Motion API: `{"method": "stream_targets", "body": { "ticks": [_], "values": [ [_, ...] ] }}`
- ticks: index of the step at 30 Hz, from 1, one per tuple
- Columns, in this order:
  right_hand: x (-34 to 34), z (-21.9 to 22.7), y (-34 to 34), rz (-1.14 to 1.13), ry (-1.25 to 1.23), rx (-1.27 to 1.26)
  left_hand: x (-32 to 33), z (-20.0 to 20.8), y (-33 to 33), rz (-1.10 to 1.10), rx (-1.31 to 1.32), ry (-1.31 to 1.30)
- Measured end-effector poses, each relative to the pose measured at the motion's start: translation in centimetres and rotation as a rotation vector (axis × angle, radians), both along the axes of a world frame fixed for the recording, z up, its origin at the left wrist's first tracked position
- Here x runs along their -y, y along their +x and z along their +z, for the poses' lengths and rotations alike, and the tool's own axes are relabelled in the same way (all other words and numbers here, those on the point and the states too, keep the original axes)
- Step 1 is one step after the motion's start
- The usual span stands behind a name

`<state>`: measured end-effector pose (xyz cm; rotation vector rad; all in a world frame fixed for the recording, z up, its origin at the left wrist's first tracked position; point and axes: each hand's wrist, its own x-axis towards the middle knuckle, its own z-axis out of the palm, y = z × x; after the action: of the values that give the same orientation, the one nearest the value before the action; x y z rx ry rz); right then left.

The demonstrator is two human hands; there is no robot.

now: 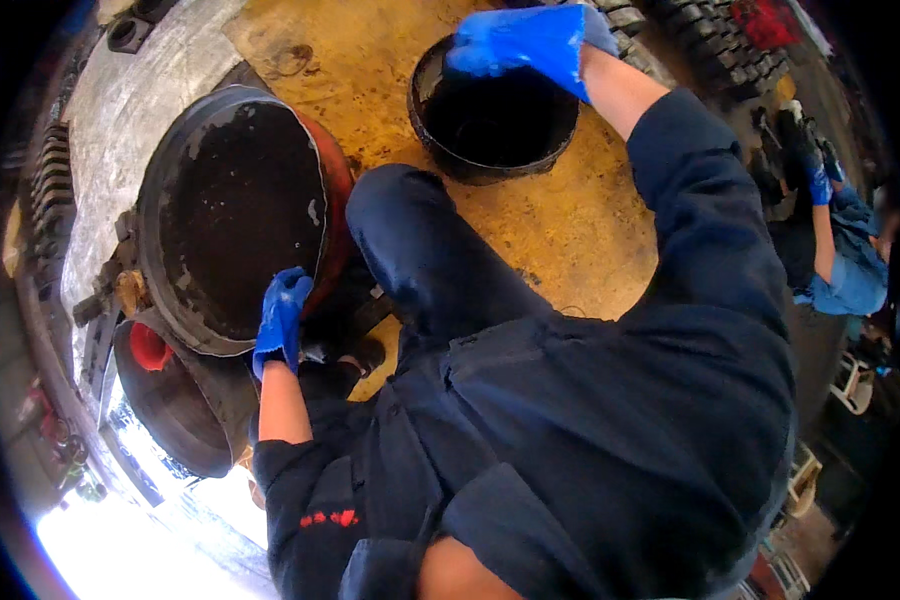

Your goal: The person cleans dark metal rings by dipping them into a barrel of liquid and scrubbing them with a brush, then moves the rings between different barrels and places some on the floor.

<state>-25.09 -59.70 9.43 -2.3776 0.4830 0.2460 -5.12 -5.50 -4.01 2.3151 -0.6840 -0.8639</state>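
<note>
Black bucket [500, 172], 12 o'clock: right hand [525, 42], blue-gloved, over its rim; fingers blurred, grip indiscernible. Wide drum [339, 180], 10 o'clock: left hand [283, 318] at rim's 5 o'clock, fingers curled closed on it, seemingly for steadying; mouth faces wearer, likely for access.

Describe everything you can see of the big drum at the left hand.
The big drum is round and wide-mouthed, seemingly metal. A strip of reddish outer wall shows on its right side; the inside is dark and grimy, with pale patches near the thin, worn rim. Its mouth faces the camera; the exact tilt is hard to judge. It is left of the black bucket. The blue-gloved left hand is at its near rim; its grip is unclear.
</note>
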Motion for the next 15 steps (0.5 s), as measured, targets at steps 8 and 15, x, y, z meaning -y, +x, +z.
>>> {"method": "stream_targets", "body": {
  "ticks": [8, 15],
  "values": [
    [7.5, -13.0, -2.9, -0.292, 0.172, -0.618, 2.8, 1.1, -1.6, 0.151, -0.204, 0.040],
    [10.9, -27.4, -3.3, -0.161, -0.262, -1.031, 3.4, 0.5, -1.9, 0.288, -0.264, 0.108]
  ]
}}
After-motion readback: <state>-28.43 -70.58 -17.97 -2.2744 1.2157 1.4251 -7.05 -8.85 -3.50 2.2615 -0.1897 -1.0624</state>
